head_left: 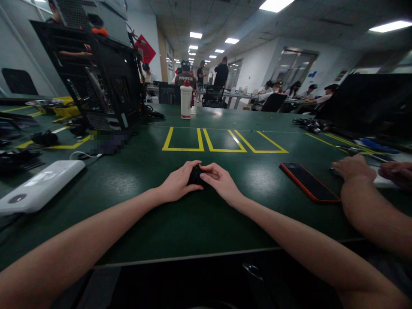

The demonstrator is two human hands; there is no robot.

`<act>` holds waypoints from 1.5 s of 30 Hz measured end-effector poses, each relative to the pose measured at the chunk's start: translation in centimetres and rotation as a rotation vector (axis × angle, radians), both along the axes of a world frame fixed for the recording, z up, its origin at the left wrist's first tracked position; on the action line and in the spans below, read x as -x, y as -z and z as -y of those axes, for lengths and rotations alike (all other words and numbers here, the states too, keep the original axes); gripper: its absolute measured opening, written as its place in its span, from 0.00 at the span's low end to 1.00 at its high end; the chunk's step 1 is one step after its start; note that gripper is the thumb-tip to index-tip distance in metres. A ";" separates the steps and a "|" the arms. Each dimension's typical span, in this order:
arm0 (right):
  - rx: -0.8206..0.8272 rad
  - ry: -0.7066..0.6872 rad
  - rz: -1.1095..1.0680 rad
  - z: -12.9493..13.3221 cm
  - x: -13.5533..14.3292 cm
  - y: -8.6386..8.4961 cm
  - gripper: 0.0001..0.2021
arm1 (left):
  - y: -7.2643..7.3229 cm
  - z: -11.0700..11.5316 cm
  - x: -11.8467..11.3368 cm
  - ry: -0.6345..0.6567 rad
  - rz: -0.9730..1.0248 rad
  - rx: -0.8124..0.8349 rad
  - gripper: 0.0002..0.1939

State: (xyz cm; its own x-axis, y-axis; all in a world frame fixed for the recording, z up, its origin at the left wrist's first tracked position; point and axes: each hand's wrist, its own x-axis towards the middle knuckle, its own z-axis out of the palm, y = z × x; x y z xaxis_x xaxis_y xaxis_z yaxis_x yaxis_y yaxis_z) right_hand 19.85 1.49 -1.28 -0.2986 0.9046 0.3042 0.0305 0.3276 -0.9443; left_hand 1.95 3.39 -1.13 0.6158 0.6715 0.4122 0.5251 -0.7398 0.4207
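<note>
A small black object (195, 175) rests at the middle of the green table (180, 223), between my hands; its kind is too dark and covered to make out. My left hand (177, 182) wraps round it from the left, fingers over the far side and thumb along the near side. From the right, my right hand (222, 180) pinches at the object's right side with thumb and fingertips. What the right fingertips hold there, if anything beyond the black object, is too small to see. Both forearms reach in over the table's front edge.
Yellow tape outlines (225, 150) mark the table beyond my hands, with a white cup (186, 102) behind. At left stand a white power bank (41, 184) and an open computer case (106, 81). To the right lie an orange-edged phone (309, 182) and a co-worker's hands (355, 169).
</note>
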 end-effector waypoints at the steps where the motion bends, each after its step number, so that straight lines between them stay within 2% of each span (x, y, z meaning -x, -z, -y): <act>1: -0.005 0.006 0.004 -0.1 0.0 0.0 0.08 | 0.0 0.0 0.0 -0.002 -0.002 0.000 0.34; 7: 0.029 0.019 0.083 -0.2 -0.1 -0.2 0.16 | -0.1 0.0 0.0 0.007 0.002 -0.002 0.34; 14: 0.052 -0.044 0.015 0.0 0.0 -0.1 0.13 | -0.1 0.1 0.0 0.015 0.002 -0.017 0.33; 20: 0.003 0.010 0.016 -0.1 0.2 -0.1 0.08 | -0.1 0.1 0.0 0.019 0.011 -0.017 0.34; 23: -0.007 0.010 0.026 -0.1 0.1 -0.1 0.09 | -0.2 0.1 0.0 0.017 0.010 -0.006 0.34; 28: 0.041 0.009 0.053 0.0 -0.1 0.0 0.17 | -0.2 0.2 0.1 0.008 0.015 0.010 0.34; 34: 0.051 -0.058 -0.041 0.2 0.1 0.1 0.14 | -0.2 0.2 0.0 0.007 0.014 0.010 0.33; 39: 0.032 -0.007 -0.039 0.2 0.3 0.0 0.08 | -0.2 0.1 0.0 0.002 0.007 0.009 0.33; 45: 0.045 0.026 0.045 -0.1 0.2 0.0 0.15 | -0.1 0.1 0.1 0.002 0.013 0.015 0.33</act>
State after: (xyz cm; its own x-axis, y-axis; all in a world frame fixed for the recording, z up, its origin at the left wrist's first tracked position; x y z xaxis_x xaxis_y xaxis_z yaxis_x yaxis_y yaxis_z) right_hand 19.69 1.60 -1.31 -0.2872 0.9248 0.2495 0.0809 0.2829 -0.9557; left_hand 1.86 3.28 -1.00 0.6115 0.6767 0.4102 0.5180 -0.7342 0.4390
